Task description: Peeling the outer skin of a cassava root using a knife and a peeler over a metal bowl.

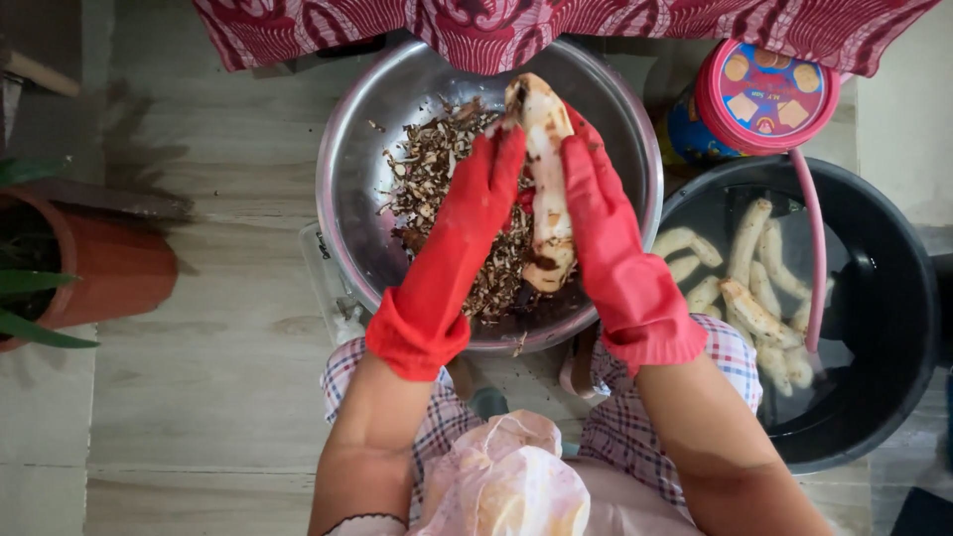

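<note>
Both my hands wear red rubber gloves. A long, partly peeled pale root (pixel 548 179) with brown patches is held lengthwise over a large steel basin (pixel 357 139). My right hand (pixel 596 199) grips its right side. My left hand (pixel 486 189) presses against its left side near the top end; any tool in it is hidden. A heap of brown peelings (pixel 437 169) lies in the basin under the root.
A black bucket (pixel 893 298) of water at right holds several peeled pale roots (pixel 754 298), with a pink hose (pixel 816 248) over its rim. A round pink-lidded tin (pixel 759 94) stands behind it. A terracotta plant pot (pixel 109 268) sits at left. Red patterned cloth (pixel 496 25) hangs at top.
</note>
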